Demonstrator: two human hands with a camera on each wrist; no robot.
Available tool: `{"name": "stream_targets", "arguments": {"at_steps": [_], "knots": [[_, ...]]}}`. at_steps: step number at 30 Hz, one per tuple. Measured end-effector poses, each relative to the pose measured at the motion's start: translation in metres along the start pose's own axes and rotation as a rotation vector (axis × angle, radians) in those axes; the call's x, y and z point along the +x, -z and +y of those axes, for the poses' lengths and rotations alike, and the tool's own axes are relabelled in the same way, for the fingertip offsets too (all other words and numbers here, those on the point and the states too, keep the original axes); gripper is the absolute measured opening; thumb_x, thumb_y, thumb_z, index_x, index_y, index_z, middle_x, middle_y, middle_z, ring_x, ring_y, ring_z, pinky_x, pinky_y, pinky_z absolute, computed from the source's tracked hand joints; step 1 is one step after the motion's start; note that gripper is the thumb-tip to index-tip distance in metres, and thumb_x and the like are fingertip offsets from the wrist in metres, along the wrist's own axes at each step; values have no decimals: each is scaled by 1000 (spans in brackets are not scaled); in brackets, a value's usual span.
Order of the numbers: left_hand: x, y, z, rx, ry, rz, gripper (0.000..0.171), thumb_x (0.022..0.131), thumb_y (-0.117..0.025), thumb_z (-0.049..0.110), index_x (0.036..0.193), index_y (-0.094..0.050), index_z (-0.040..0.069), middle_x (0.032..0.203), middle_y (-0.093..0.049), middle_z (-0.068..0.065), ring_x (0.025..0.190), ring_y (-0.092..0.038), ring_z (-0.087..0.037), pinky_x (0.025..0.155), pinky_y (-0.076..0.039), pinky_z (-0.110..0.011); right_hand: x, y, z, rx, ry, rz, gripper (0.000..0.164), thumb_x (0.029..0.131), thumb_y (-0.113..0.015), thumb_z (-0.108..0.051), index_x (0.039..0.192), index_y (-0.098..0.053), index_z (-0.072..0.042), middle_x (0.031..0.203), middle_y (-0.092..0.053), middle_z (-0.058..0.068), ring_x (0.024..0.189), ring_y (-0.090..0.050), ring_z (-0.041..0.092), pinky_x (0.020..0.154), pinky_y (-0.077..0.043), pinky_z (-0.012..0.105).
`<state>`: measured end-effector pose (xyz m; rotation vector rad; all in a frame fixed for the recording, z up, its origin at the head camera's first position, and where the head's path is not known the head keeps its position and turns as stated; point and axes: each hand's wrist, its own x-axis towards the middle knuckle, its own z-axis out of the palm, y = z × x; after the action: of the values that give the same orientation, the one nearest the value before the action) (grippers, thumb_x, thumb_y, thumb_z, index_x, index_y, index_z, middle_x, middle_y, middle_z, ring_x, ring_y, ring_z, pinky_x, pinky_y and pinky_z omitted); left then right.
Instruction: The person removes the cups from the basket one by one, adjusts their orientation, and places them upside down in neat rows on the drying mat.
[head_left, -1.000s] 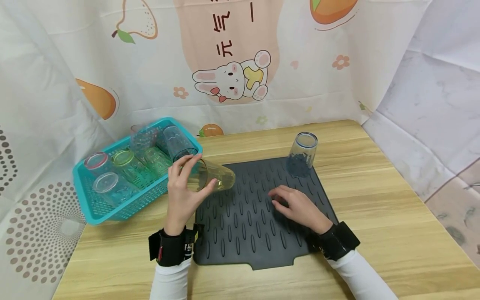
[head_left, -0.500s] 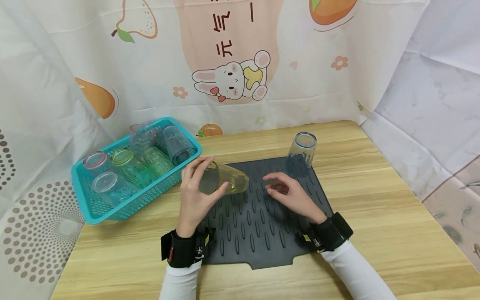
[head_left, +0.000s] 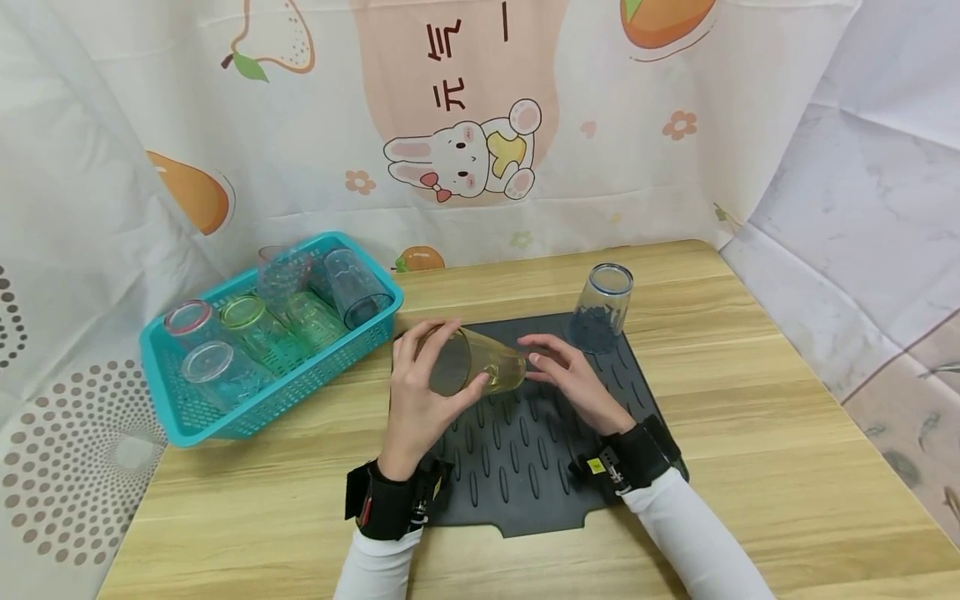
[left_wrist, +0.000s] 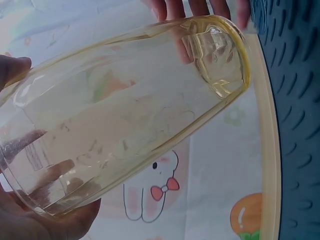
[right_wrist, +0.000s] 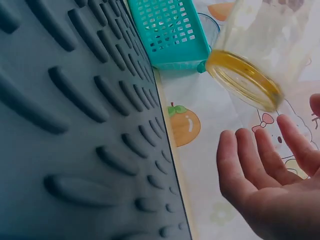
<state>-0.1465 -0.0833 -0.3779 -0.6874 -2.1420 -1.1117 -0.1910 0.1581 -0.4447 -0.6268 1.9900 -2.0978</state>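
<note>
My left hand (head_left: 426,392) grips a yellow-tinted drinking glass (head_left: 497,360) round its mouth end. The glass lies nearly level over the dark ribbed mat (head_left: 517,467), its thick base pointing right. Close to that base is my right hand (head_left: 577,379), fingers spread and loosely bent, holding nothing. In the right wrist view a gap shows between the right fingertips (right_wrist: 227,140) and the glass base (right_wrist: 245,80). A blue-rimmed clear glass (head_left: 602,308) stands upside down at the mat's back right corner.
A turquoise basket (head_left: 281,408) at the left holds several tinted glasses, some lying on their sides. Both stand on a wooden table (head_left: 757,400). A printed cloth (head_left: 300,167) hangs behind the table's back edge.
My left hand has carried the yellow glass rightward from beside the basket to over the mat. My right hand has moved slightly left and up toward the glass base.
</note>
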Motion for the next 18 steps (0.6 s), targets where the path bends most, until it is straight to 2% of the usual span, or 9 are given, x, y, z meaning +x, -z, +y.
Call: {"name": "stream_targets", "arguments": {"at_steps": [2,3,5,11,14,18], "knots": [[1,-3,2,-3,-9,-4,60,87,-70,41,137,-55,12,132,-48,-18,118,-41,-34,96,-37,-46,0,-1,2,20,-15,0,46,103,-48,-30,139,-45,-1,144,-37,23,129,-42,30,101,-43,46],[1,-4,2,-5,-13,-7,60,87,-70,41,137,-55,11,132,-48,-18,117,-42,-35,95,-38,-47,-2,-5,-8,27,-52,15,48,103,-50,-31,139,-44,0,144,-37,24,130,-42,29,101,-43,48],[1,-6,4,-6,-23,-16,61,86,-73,38,137,-54,11,133,-47,-18,117,-42,-35,95,-38,-47,-2,-6,-8,79,-89,17,50,102,-50,-32,139,-43,1,144,-37,21,131,-40,28,103,-41,49],[2,-10,7,-12,-51,-20,62,83,-77,31,137,-54,11,134,-47,-17,117,-42,-35,95,-39,-47,-1,-9,-9,237,-190,21,56,101,-51,-35,142,-38,2,135,-46,12,124,-48,24,101,-42,51],[2,-12,9,-21,-56,-29,61,85,-74,35,137,-54,12,135,-46,-16,118,-41,-35,96,-38,-46,1,-10,-8,335,-233,1,50,105,-44,-31,143,-36,0,132,-47,9,118,-52,21,98,-46,47],[2,-14,11,-35,-57,-43,60,85,-74,34,136,-54,11,135,-46,-17,118,-41,-34,95,-40,-46,3,-12,-5,473,-287,-28,37,108,-34,-30,137,-42,-9,128,-49,6,110,-56,19,89,-51,40]]}}
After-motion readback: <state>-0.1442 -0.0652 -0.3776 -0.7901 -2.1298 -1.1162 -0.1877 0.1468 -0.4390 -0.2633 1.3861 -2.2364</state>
